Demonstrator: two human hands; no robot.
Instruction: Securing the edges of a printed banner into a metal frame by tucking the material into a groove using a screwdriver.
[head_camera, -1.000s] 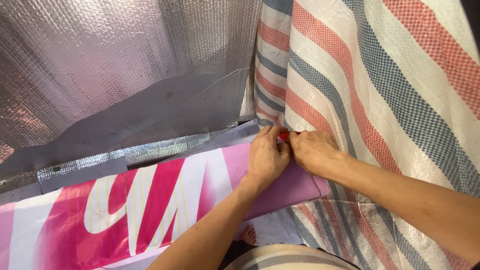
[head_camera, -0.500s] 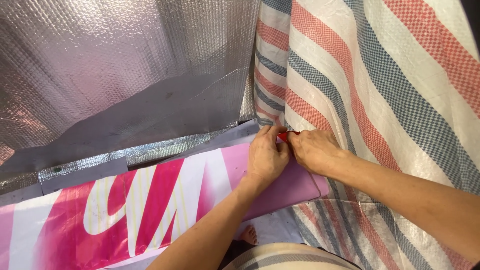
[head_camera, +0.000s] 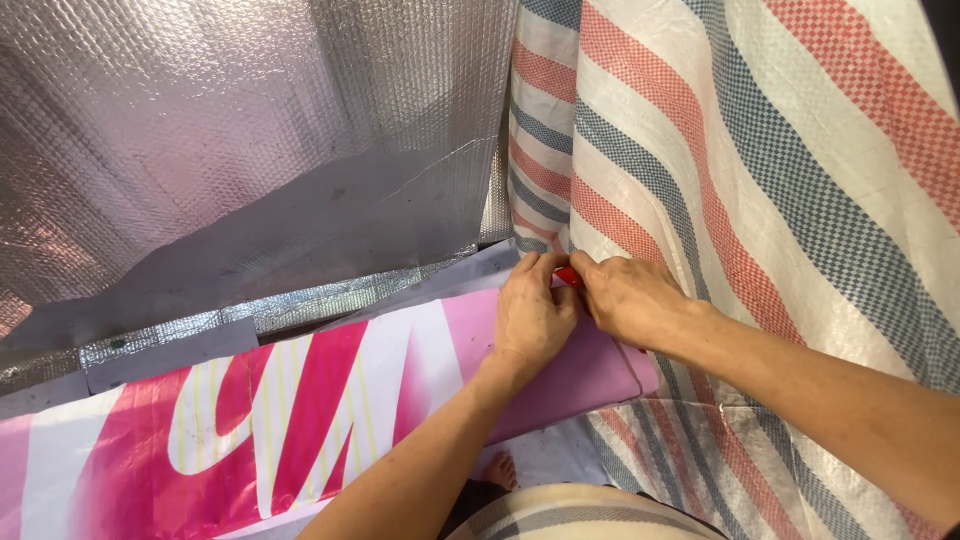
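On the floor before us lay the big silver foil sheet (head_camera: 220, 130), rumpled and reaching up the left side, and against it on the right the striped tarp (head_camera: 780, 170) in red, blue and white bands. Across the bottom ran the pink banner (head_camera: 300, 410) with its white and red shapes, its far edge tucked along a grey strip (head_camera: 160, 355) just under the foil. Our left hand (head_camera: 532, 312) rested flat on the banner's right end, fingers narrow and bent down at the corner where banner, strip and tarp met. Our right hand (head_camera: 632, 298) came in touching it, fingers pinched close on a small red thing (head_camera: 567, 276), of which only a sliver showed between the two hands; we could not tell what kind of thing it was. As we judged it, the risk lay in that tight corner: if the left hand eased its press, the banner edge could slide off the strip, and the red thing, so near the left fingertips, might nick them or slip from the pinch. Against the frames a moment earlier almost nothing differed; both hands kept the same place and grip.
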